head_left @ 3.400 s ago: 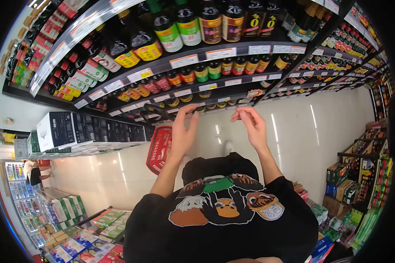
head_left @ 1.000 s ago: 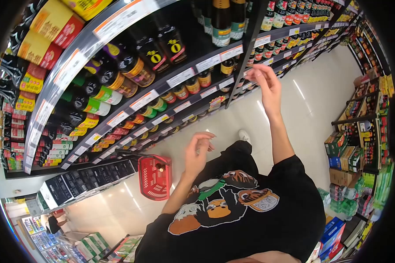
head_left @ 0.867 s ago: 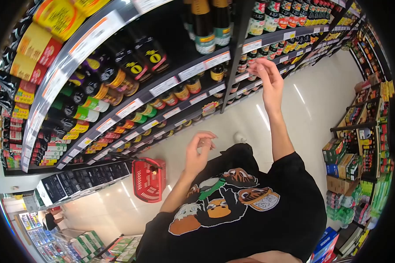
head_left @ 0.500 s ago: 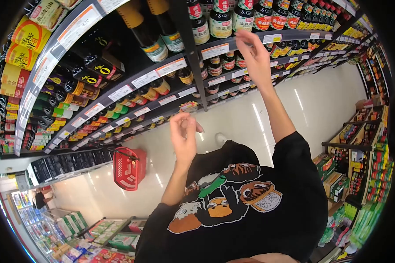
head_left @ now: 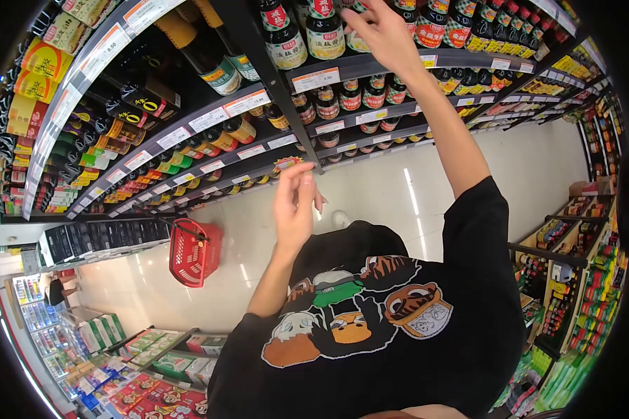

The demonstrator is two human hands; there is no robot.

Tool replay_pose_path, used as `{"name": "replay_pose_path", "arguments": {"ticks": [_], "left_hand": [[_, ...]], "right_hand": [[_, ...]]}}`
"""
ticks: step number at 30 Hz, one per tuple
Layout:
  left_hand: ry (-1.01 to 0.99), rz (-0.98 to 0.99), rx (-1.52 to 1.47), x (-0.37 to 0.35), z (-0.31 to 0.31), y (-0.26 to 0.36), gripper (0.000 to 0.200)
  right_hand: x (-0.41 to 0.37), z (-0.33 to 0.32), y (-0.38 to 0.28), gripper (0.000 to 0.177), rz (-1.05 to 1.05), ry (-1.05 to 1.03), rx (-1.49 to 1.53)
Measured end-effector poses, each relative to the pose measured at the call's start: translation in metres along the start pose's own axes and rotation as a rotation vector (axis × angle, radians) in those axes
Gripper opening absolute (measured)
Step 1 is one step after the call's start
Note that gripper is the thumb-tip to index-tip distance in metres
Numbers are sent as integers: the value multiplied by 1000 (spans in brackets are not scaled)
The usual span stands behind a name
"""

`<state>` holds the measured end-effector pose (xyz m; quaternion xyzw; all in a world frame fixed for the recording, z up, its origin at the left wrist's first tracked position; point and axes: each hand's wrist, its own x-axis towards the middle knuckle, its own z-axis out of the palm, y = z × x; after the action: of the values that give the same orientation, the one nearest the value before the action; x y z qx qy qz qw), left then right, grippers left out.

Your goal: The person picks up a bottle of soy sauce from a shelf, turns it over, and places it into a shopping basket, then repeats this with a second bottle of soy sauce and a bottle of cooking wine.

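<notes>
My right hand (head_left: 384, 33) reaches up to the upper shelf, its fingers stretched and slightly bent in front of a dark sauce bottle (head_left: 357, 42) with a pale label. Whether the fingertips touch that bottle I cannot make out. To the left of the hand stand two similar bottles with red neck labels, the nearer one a sauce bottle (head_left: 325, 38). My left hand (head_left: 297, 202) hangs in the air before the lower shelves, loosely bent with its fingers apart and nothing in it.
A red shopping basket (head_left: 194, 253) stands on the floor at the left. Price-tagged shelves (head_left: 314, 80) of bottles curve across the front, with a dark upright (head_left: 276, 77) between sections. Stocked shelves (head_left: 548, 279) stand on the right; stacked boxes (head_left: 154, 401) lie at the lower left.
My right hand has moved up and left to the bottles on the upper shelf. The left hand stays low, slightly higher than before. The view has shifted a little.
</notes>
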<state>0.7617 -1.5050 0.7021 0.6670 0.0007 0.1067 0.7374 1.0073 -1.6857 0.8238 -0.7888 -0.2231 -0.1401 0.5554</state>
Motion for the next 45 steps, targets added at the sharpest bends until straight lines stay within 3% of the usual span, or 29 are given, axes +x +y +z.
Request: {"name": "replay_pose_path", "arguments": {"ticks": [1, 3, 5, 7, 9, 10, 31, 45], "left_hand": [[-5, -23, 28, 0, 3, 1, 22], [-2, -26, 28, -1, 9, 3, 22], [2, -29, 28, -2, 10, 3, 22], [-14, -11, -1, -2, 10, 0, 22], [-11, -2, 12, -2, 9, -3, 22], [-6, 4, 25, -3, 8, -4, 22], [-8, -33, 23, -9, 3, -3, 21], [0, -57, -10, -12, 13, -8, 19]], "right_hand": [[4, -1, -13, 54, 178, -112, -126], [21, 8, 7, 59, 159, -162, -273], [32, 28, 46, 61, -404, 30, -333], [26, 30, 20, 57, -310, 9, -292], [29, 26, 6, 53, -1, -163, -457], [31, 33, 22, 53, -140, -67, -472], [41, 42, 37, 53, -164, -45, -571], [23, 48, 31, 71, -117, -42, -592]]}}
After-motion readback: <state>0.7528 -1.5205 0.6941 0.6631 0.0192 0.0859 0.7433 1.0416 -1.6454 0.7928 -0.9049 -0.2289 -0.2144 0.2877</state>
